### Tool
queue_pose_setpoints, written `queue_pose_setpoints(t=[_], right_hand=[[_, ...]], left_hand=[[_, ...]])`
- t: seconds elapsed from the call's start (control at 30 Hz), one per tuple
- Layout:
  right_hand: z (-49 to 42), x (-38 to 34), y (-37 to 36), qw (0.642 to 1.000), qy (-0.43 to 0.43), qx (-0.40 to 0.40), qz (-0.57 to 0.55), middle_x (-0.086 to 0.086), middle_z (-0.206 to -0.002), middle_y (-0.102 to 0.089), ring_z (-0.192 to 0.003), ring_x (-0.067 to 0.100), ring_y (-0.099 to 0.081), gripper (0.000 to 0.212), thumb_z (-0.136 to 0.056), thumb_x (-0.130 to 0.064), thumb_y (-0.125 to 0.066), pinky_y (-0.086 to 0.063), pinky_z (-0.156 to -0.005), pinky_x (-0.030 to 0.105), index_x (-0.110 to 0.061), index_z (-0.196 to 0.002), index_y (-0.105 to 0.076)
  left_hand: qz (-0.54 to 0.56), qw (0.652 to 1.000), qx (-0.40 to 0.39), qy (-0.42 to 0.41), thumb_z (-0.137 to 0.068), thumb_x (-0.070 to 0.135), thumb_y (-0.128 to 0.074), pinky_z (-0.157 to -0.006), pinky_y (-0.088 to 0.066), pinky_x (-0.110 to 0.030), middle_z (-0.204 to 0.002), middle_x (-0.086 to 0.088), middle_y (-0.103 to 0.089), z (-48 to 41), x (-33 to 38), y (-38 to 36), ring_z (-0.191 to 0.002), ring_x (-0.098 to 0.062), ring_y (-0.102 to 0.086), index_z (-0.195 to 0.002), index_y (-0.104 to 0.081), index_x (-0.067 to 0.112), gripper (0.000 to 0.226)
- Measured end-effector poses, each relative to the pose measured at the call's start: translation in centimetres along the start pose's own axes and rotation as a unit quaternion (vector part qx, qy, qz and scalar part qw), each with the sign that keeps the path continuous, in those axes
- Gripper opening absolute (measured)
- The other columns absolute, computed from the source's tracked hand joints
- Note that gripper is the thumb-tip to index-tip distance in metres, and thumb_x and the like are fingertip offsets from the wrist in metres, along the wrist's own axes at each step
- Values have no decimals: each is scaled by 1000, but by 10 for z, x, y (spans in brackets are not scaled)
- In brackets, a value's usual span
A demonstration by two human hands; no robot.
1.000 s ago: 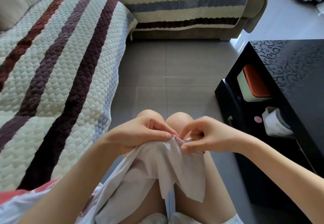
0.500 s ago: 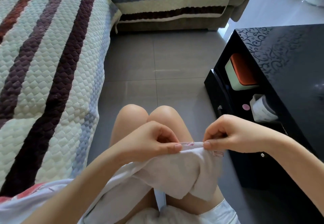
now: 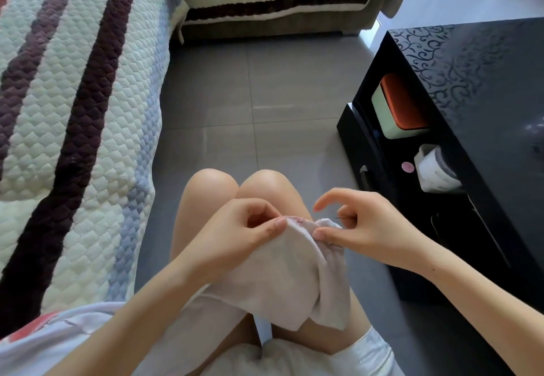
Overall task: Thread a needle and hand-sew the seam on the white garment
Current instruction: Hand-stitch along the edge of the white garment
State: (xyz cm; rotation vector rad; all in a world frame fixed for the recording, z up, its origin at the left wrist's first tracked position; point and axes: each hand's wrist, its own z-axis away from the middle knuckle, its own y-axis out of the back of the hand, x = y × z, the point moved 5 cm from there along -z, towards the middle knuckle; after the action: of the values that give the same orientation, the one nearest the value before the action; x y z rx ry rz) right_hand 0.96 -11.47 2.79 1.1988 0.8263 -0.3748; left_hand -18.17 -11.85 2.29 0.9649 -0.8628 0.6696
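Pinch grip, both sides. L hand (image 3: 244,228) closes thumb and forefinger on the seam edge (image 3: 297,221) of the white garment (image 3: 291,272). R hand (image 3: 365,228) clamps the same edge just beside it, thumb (image 3: 322,233) on top, lower fingers curled, forefinger lifted clear. Thin dark sliver at the R fingers reads as the needle (image 3: 340,218); whether those fingers hold it cannot be told. No thread visible: too fine.

Garment pos.: draped over the lap, seam edge up near the knees (image 3: 235,184), rest hanging down btwn the thighs.

Step in hand (judged): stitching, mid-seam. Pinkish stitch marks show along the edge btwn the two pinches, so threading looks done.

Next move req.: take the needle by its shaft, drive the tip through both layers close to the last stitch, pull through w/o puckering. L hand to hold edge taut, layers aligned.

Pose: both forearms enter from the bottom corners and converge over the thighs; hands near, not touching. Black table (image 3: 471,81) stands to the R, sofa cover (image 3: 73,111) to the L.
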Motion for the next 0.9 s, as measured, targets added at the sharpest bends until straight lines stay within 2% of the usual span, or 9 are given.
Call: queue_pose_setpoints(t=[0.13,0.27,0.33,0.4,0.47,0.57,0.7,0.77,0.9], right_hand=[[16,17,0,996,-83,42,10,-13,-42,-40,-43,9,-35,38,-62,-58,-76,-24,-48,18,-27,-74,-56],[22,28,-16,979,-188,-63,-46,-15,-37,-40,-39,3,-38,36,-65,-53,-78,-23,-46,13,-19,-71,-69],[26,36,-20,961,-252,-86,-76,-11,-45,-40,-46,4,-35,43,-66,-53,-79,-26,-51,19,-11,-69,-71],[29,44,-23,949,-286,-102,-80,3,-60,-38,-59,16,-33,61,-63,-59,-78,-25,-59,30,0,-74,-67],[30,45,-26,946,-292,-102,-94,5,-62,-36,-61,18,-30,59,-64,-57,-78,-23,-58,32,0,-75,-68],[26,39,-31,928,-277,-111,-224,-2,-52,-35,-51,13,-26,26,-77,-35,-77,-20,-50,26,-13,-65,-72],[26,40,-30,891,-244,-188,-333,-2,-50,-27,-47,10,-20,34,-76,-19,-75,-18,-47,21,-13,-55,-49],[34,42,-18,871,-222,-251,-359,-1,-49,-24,-46,9,-20,34,-67,-22,-75,-19,-46,18,-12,-57,-44],[52,36,15,838,-172,-355,-378,-7,-47,-45,-42,2,-35,32,-60,-36,-86,-27,-43,12,-13,-60,-64]], left_hand=[[24,1000,6,4,-93,25,-59,-67,-45,-14,-72,17,-66,-6,-1,-1,-71,4,-59,-83,-70,15,18],[51,999,4,11,-94,20,-58,-64,-43,-13,-66,17,-65,-9,-4,1,-66,4,-57,-80,-68,14,18],[59,998,-3,7,-94,19,-58,-64,-44,-13,-67,16,-65,-8,-4,1,-66,3,-57,-80,-68,15,18],[64,998,-4,1,-94,19,-58,-64,-44,-12,-68,15,-66,-7,-4,2,-67,3,-57,-79,-68,16,18],[67,998,0,-1,-94,19,-58,-64,-44,-11,-68,15,-66,-7,-4,3,-67,3,-57,-80,-68,15,18],[75,997,-1,2,-95,19,-57,-65,-45,-10,-71,16,-69,-8,-1,4,-69,5,-60,-84,-69,11,18],[71,997,-14,18,-94,21,-58,-65,-46,-12,-71,13,-69,-7,-3,8,-68,4,-60,-84,-69,12,17],[34,997,-63,16,-93,23,-61,-65,-44,-17,-71,6,-67,-3,-2,7,-68,-1,-58,-81,-70,16,16],[-59,972,-225,-21,-90,34,-63,-60,-38,-14,-67,10,-62,15,12,-22,-61,2,-50,-81,-69,14,23]])
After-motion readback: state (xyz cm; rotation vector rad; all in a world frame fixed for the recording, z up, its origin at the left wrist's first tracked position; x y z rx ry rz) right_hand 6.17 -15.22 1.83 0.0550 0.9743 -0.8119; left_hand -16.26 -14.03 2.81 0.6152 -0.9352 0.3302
